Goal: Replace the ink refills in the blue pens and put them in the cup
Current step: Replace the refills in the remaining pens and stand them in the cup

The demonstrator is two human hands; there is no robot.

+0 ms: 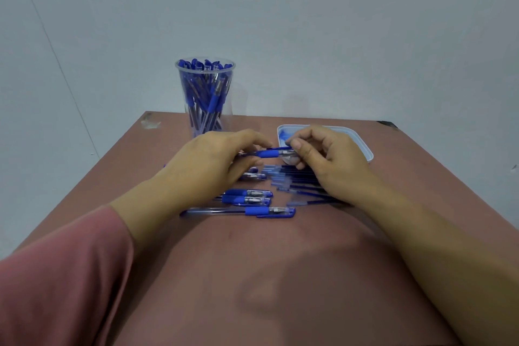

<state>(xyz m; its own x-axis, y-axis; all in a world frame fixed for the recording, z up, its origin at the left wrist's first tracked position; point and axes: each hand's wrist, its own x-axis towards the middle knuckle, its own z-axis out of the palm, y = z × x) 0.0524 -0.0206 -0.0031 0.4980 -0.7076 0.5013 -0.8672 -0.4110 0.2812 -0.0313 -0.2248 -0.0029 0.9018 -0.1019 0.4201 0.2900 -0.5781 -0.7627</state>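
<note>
Fingertips of right hand pinch one end of a blue pen; left hand curls round its barrel. Pen held level, just in front of the cup. Loose pens lie nearer still.

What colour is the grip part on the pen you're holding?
Blue. The rubbery grip on the clear plastic pen shows best in the head view.

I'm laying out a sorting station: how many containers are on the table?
2. A clear cup of blue pens stands far left; a white tray sits far right, partly behind the right hand. None looks hidden.
</note>
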